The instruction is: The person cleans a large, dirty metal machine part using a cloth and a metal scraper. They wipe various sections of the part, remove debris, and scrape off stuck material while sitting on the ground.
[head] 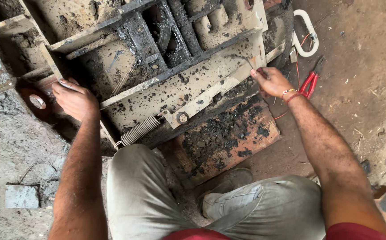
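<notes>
While gripped, thin tool (248, 63) against frame (210, 84).

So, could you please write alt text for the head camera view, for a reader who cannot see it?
A crouching person steadies a grimy metal frame with the left hand while the right hand holds a thin tool against it. A coil spring hangs from the frame; red-handled pliers lie on the dirt floor.

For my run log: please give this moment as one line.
left hand: on frame | right hand: holds thin tool | pliers: on ground
</notes>
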